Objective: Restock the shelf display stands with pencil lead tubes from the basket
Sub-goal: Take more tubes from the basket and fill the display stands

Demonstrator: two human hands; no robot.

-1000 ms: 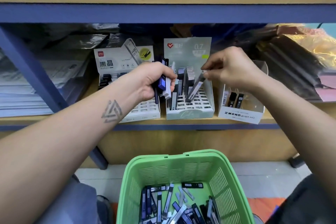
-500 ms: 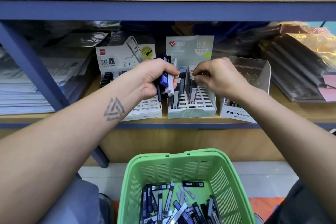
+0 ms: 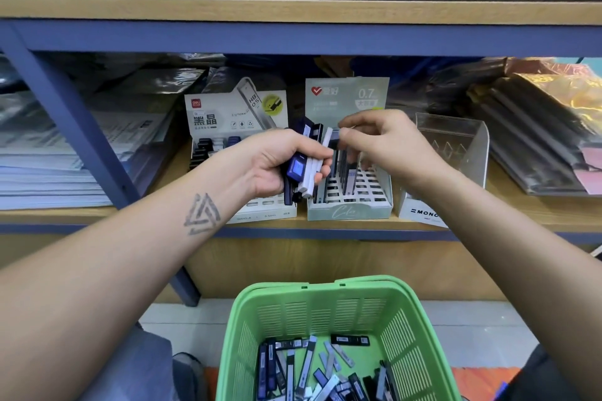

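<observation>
Stacks of white paper [image 3: 42, 169] are lying at far left on the shelf; plastic-wrapped dark folders [image 3: 534, 127] are sitting at far right, glinting gold.

A blue metal-framed shelf unit [image 3: 293, 39] with pale wooden boards [image 3: 488, 215] stands on a light tiled floor [image 3: 462, 329].

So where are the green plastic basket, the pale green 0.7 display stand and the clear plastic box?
Green plastic basket [image 3: 329, 283]: head view, on its far rim.
Pale green 0.7 cardboard display stand [image 3: 350, 212]: head view, on its front panel.
Clear plastic box [image 3: 456, 132]: head view, on its transparent back wall.
</observation>
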